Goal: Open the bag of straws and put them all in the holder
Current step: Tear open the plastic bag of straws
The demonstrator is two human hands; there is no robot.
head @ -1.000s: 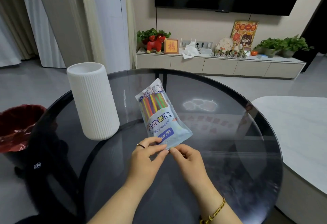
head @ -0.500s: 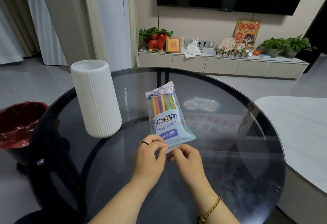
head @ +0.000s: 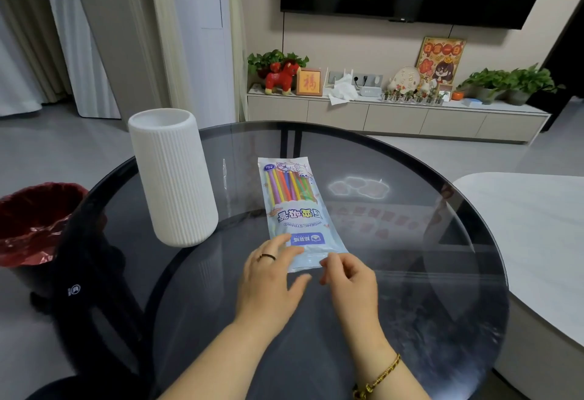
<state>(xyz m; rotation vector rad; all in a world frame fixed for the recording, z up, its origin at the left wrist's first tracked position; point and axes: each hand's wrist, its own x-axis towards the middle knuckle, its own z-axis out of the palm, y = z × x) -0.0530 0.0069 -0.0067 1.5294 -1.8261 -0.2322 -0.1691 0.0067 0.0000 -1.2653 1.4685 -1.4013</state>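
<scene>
The bag of straws (head: 295, 210) lies flat mid-desk (head: 410, 273); left hand (head: 268, 276) spreads open on its near end, right hand (head: 350, 276) pinches that edge.

Bin (head: 34, 226) cut off left

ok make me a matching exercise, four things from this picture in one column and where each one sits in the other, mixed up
Things:
1. bag of straws
2. white ribbed holder
3. red-lined bin
4. left hand

Places:
A. on the floor, left of the glass table
B. upright on the table, left of the bag
C. flat on the table, middle
D. fingers resting on the bag's near end

Pairs: 1-C, 2-B, 3-A, 4-D
</scene>
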